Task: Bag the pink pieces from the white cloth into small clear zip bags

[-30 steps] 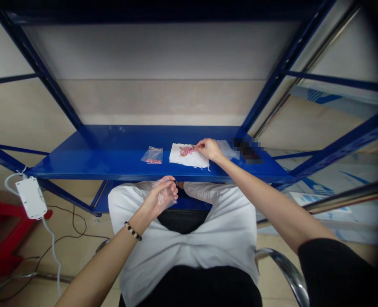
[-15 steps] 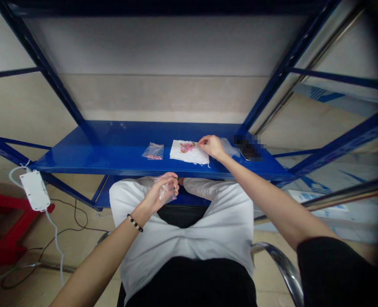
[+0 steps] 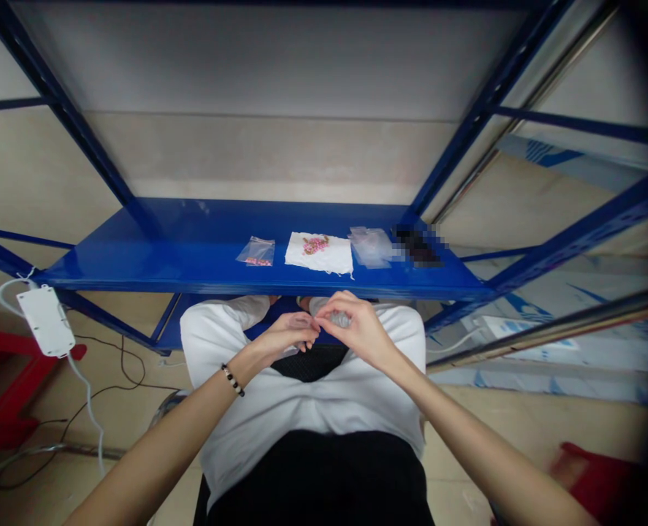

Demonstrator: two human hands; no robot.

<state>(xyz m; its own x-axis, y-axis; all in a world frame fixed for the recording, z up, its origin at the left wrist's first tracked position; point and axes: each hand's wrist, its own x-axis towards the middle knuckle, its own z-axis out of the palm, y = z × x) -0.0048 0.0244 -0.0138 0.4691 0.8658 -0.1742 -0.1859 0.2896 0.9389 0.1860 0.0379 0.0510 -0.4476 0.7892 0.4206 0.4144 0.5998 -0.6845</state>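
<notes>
Over my lap, my left hand (image 3: 294, 334) is closed around a clear plastic bag (image 3: 302, 321), most of it hidden by the fingers. My right hand (image 3: 353, 325) meets it there, thumb and fingertips pinched at the bag's edge; whatever is between them is too small to make out. On the blue shelf (image 3: 192, 252) ahead lies a white cloth (image 3: 334, 259) with a small heap of pink and brownish pieces (image 3: 315, 244) on it. To its left rests a zip bag (image 3: 261, 250) with pink beads in the bottom.
Several clear plastic bags (image 3: 372, 247) lie right of the cloth, beside a dark pixelated object (image 3: 419, 245). Blue uprights frame the shelf. A white power box (image 3: 46, 320) hangs at the left by its cable, near a red stool (image 3: 11, 394).
My right hand has come from the cloth on the shelf back to my left hand over the lap. The plastic bags right of the cloth are now uncovered. The view has shifted slightly.
</notes>
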